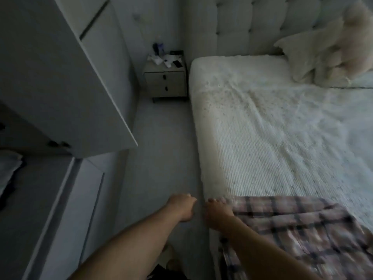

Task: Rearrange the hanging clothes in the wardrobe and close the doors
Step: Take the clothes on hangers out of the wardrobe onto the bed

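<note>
Handling the plaid garment (292, 225), which lies over the near left corner of the bed (262, 138), I judge as the step in hand. My right hand (219, 214) rests on its left edge at the bed's side; blur hides whether the grip is clamped on the cloth. My left hand (183, 208) hangs just beside it over the floor, fingers curled, holding nothing that I can see. Recommended: pinch the garment at collar or shoulders and lift it clear before turning. The wardrobe door (66, 77) stands open to the left, projecting into the aisle; the nightstand (165, 83) occupies the far end.
</note>
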